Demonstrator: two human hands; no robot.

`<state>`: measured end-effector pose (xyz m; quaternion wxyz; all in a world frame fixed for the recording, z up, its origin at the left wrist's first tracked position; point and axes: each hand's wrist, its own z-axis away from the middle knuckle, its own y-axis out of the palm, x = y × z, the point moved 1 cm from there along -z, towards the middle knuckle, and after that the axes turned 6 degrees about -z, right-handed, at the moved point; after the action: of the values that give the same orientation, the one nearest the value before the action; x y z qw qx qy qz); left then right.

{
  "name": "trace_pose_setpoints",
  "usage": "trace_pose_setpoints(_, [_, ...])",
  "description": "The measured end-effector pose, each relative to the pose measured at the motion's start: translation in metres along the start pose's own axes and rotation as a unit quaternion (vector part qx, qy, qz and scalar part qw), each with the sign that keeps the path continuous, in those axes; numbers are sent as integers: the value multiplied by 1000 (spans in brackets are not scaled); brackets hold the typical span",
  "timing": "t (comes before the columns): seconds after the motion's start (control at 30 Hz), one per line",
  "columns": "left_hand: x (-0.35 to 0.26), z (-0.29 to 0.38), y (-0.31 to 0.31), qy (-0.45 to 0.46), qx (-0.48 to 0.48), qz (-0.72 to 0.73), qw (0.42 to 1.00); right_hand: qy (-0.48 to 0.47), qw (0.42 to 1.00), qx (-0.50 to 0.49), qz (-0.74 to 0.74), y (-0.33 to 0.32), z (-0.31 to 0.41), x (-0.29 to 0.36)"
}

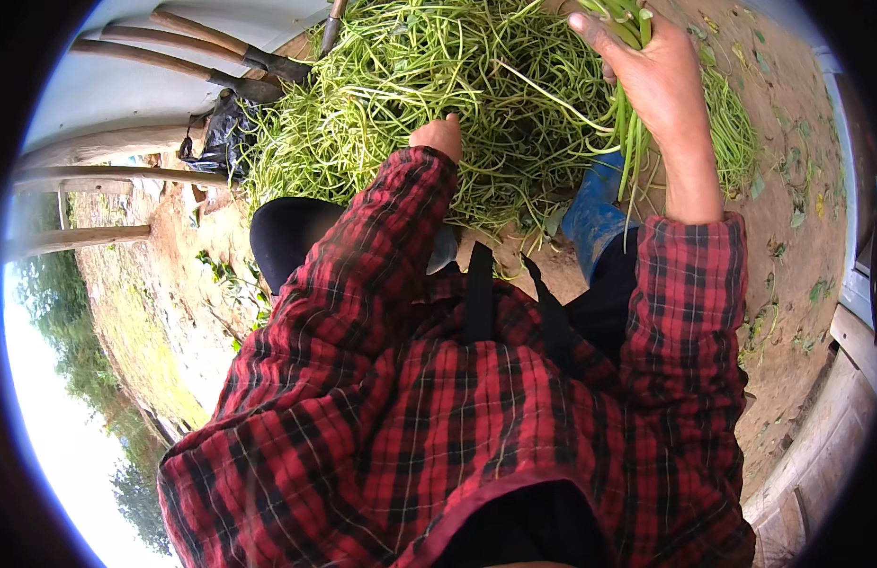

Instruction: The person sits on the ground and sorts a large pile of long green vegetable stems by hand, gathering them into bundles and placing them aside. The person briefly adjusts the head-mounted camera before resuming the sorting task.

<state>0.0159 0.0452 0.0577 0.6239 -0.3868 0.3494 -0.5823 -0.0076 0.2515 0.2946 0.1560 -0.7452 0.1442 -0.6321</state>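
A large heap of long green plant stems [382, 99] lies on the ground before me. My left hand [438, 136] reaches over the near middle of the heap with its fingers bent; whether it grips a stem cannot be told. At the upper right my right hand [655, 78] is closed round a bunch of green stems [632, 135], whose long ends hang down below the palm. Beyond my right wrist, a separate pile of green stems [728, 135] rests on the earth at the heap's right side.
Several wooden-handled tools [176, 60] lean at the upper left, beside a black plastic bag [229, 135]. A blue rubber boot [598, 213] stands at the heap's near edge. Wooden poles [119, 174] are at the left. Scattered leaves lie on the earthen floor [786, 234] at the right.
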Motion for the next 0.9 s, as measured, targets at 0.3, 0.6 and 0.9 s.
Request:
trace_pose_setpoints(0.3, [18, 33, 47, 128, 155, -36, 979, -33, 999, 16, 9, 7, -4, -30])
trace_pose_setpoints(0.6, [24, -12, -50, 21, -222, 220, 950, -78, 994, -6, 76, 5, 0, -27])
trace_pose_setpoints(0.9, [16, -121, -68, -74, -130, 156, 976, -15, 995, 33, 89, -3, -7, -22])
